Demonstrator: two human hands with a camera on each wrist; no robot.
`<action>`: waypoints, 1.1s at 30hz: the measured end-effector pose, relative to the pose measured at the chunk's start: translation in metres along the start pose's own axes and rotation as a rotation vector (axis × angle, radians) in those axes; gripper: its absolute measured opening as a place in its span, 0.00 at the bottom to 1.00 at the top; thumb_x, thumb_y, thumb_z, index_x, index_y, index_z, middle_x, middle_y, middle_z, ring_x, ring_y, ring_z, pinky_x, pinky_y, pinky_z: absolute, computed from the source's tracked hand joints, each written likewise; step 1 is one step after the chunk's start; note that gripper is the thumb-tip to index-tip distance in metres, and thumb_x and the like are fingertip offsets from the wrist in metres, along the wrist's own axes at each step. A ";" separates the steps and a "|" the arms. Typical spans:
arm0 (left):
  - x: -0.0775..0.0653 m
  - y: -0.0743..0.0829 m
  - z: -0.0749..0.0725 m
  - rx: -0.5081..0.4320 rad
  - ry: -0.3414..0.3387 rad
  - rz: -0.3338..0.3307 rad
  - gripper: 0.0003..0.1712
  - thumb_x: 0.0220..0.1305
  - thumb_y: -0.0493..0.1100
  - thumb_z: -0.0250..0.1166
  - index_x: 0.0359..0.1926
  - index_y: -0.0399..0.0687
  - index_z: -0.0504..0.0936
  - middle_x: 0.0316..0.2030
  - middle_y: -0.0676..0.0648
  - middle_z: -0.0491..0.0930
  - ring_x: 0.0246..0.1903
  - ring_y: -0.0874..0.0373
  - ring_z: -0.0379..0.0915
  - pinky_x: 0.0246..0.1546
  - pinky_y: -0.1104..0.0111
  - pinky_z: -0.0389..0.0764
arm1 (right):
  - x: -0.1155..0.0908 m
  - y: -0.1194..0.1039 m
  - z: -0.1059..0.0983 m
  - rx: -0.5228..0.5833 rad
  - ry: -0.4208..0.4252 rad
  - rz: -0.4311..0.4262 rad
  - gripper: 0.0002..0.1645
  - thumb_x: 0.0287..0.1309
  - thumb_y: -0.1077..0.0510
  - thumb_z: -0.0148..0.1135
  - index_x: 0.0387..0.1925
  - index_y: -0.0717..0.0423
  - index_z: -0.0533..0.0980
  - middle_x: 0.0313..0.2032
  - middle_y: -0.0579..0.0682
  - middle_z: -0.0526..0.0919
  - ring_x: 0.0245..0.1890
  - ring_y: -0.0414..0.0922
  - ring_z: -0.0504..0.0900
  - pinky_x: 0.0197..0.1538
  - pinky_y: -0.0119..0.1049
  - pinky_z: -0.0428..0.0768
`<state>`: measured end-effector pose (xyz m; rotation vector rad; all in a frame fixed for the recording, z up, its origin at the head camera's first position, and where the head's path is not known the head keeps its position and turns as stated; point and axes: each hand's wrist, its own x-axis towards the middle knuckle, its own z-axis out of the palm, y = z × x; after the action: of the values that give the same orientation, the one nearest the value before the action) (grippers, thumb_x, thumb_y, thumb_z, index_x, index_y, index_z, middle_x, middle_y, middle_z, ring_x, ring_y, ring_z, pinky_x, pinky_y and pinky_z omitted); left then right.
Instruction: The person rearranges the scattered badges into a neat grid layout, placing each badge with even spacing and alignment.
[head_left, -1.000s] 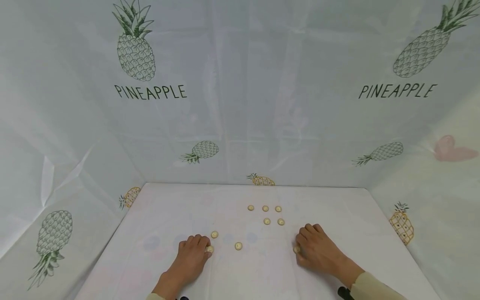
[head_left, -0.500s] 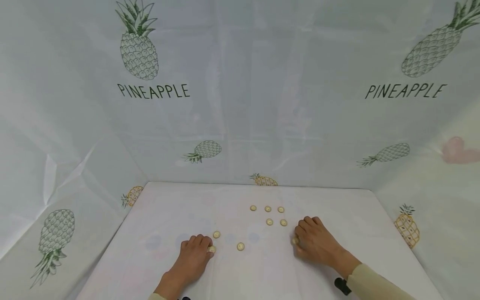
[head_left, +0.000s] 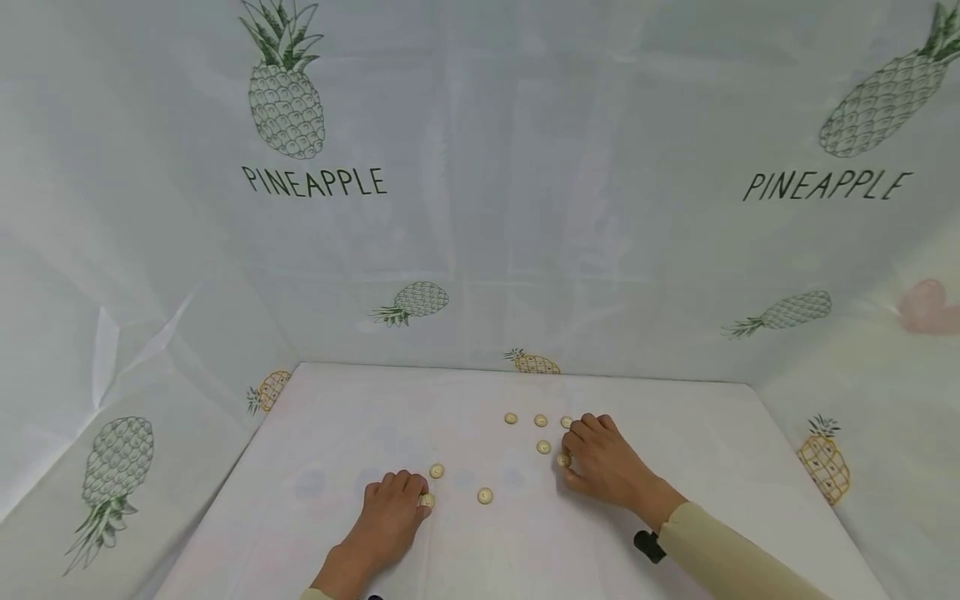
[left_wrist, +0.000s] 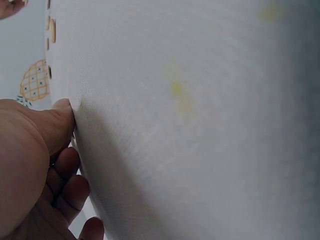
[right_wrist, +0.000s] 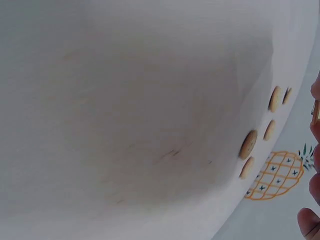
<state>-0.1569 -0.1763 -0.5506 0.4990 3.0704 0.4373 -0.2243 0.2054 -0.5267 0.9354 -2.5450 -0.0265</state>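
Observation:
In the head view my left hand [head_left: 390,512] rests at the table's left middle, pinching a pale round wooden button [head_left: 427,501] between thumb and fingers. The left wrist view shows that thumb [left_wrist: 61,117] low by the tabletop, with the button hidden. Toward the back right, my right hand [head_left: 606,462] pinches another wooden button [head_left: 564,460], its edge showing beside the fingertips in the right wrist view [right_wrist: 316,112]. Two loose buttons lie near the left hand, one just behind it [head_left: 437,471] and one to its right [head_left: 485,496].
Several more buttons lie in a loose group at the back, such as one at its left end [head_left: 511,418]; the right hand covers part of this group. The white table [head_left: 360,408] ends at a cloth backdrop [head_left: 480,250] printed with pineapples.
My right hand has moved left and toward the back with its button, up to the group of buttons. My left hand keeps its place and its button. The head view has shifted slightly.

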 end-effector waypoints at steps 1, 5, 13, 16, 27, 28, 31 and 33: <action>0.000 0.000 0.000 -0.002 -0.001 -0.001 0.12 0.71 0.49 0.70 0.47 0.54 0.77 0.42 0.54 0.75 0.44 0.57 0.67 0.52 0.48 0.72 | 0.004 -0.002 0.001 0.005 -0.001 0.001 0.14 0.53 0.48 0.72 0.35 0.51 0.79 0.34 0.44 0.76 0.39 0.45 0.69 0.48 0.44 0.68; 0.000 0.001 -0.001 -0.013 -0.011 -0.014 0.11 0.71 0.49 0.70 0.47 0.54 0.77 0.43 0.54 0.74 0.44 0.56 0.67 0.53 0.47 0.71 | 0.021 -0.009 0.006 0.029 -0.002 -0.005 0.13 0.53 0.49 0.72 0.34 0.50 0.79 0.33 0.43 0.76 0.38 0.45 0.68 0.47 0.44 0.67; -0.001 0.000 0.001 -0.014 -0.003 -0.008 0.11 0.72 0.49 0.70 0.46 0.54 0.77 0.43 0.54 0.74 0.45 0.56 0.67 0.53 0.47 0.71 | 0.049 -0.021 0.017 0.060 -0.057 0.009 0.11 0.54 0.49 0.72 0.33 0.49 0.78 0.34 0.42 0.77 0.39 0.44 0.68 0.47 0.43 0.66; -0.001 -0.001 0.001 -0.014 0.004 -0.002 0.11 0.72 0.49 0.69 0.47 0.54 0.77 0.43 0.54 0.74 0.45 0.56 0.67 0.52 0.48 0.71 | 0.057 -0.025 0.020 0.084 -0.080 0.018 0.11 0.56 0.48 0.71 0.33 0.48 0.79 0.34 0.42 0.77 0.39 0.44 0.68 0.47 0.43 0.67; -0.002 -0.003 0.002 -0.017 0.027 0.039 0.11 0.72 0.48 0.69 0.47 0.53 0.76 0.45 0.52 0.75 0.46 0.54 0.69 0.51 0.48 0.71 | 0.072 -0.034 0.035 0.094 -0.173 0.033 0.12 0.59 0.47 0.72 0.35 0.48 0.80 0.35 0.43 0.78 0.40 0.45 0.69 0.49 0.45 0.69; -0.002 -0.003 0.002 -0.014 0.030 0.041 0.11 0.71 0.48 0.70 0.47 0.53 0.76 0.45 0.52 0.75 0.46 0.54 0.69 0.50 0.48 0.71 | 0.073 -0.035 0.035 0.094 -0.176 0.034 0.12 0.59 0.47 0.71 0.35 0.49 0.80 0.35 0.44 0.79 0.40 0.45 0.70 0.49 0.46 0.69; -0.003 -0.003 0.002 -0.010 0.036 0.042 0.12 0.71 0.48 0.70 0.47 0.53 0.76 0.45 0.53 0.75 0.46 0.54 0.68 0.50 0.49 0.71 | 0.075 -0.036 0.036 0.095 -0.186 0.038 0.11 0.59 0.48 0.71 0.34 0.49 0.80 0.35 0.44 0.79 0.40 0.46 0.70 0.50 0.46 0.70; -0.003 -0.004 0.002 -0.009 0.035 0.038 0.12 0.71 0.48 0.70 0.47 0.53 0.76 0.44 0.53 0.75 0.46 0.55 0.68 0.50 0.49 0.71 | 0.077 -0.037 0.037 0.094 -0.191 0.039 0.11 0.59 0.48 0.71 0.34 0.48 0.79 0.35 0.44 0.79 0.40 0.46 0.70 0.50 0.46 0.70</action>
<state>-0.1554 -0.1803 -0.5539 0.5559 3.0955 0.4649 -0.2683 0.1245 -0.5365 0.9601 -2.7607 0.0166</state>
